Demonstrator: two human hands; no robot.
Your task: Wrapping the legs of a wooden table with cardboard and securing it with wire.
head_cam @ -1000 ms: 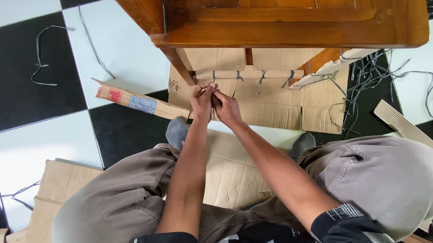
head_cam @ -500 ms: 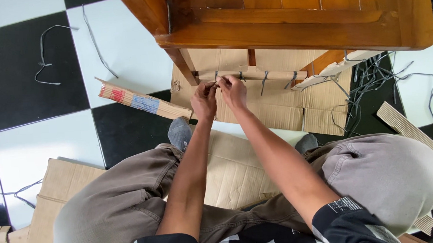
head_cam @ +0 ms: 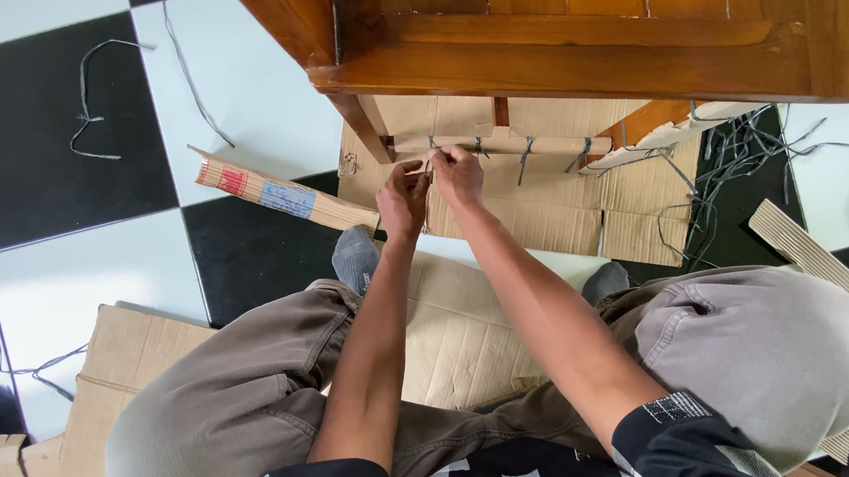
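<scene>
Head view: person sat on the checkered floor (head_cam: 54, 124), knees apart, flattened cardboard sheet (head_cam: 460, 335) beneath the legs. Left hand (head_cam: 402, 199) and right hand (head_cam: 458, 175) met at the leftmost grey strap (head_cam: 430, 148) on the cardboard-wrapped rail (head_cam: 497, 146) under the wooden cabinet (head_cam: 589, 32). Fingers of both hands were pinched closed on that strap's ends. Looked like the tying step: knotting the wrap onto the rail. Three more straps sat further right along it. Next move would likely need a firm pull to cinch the knot without tearing cardboard. Loose strap offcuts (head_cam: 734, 165) lay beyond, right.
</scene>
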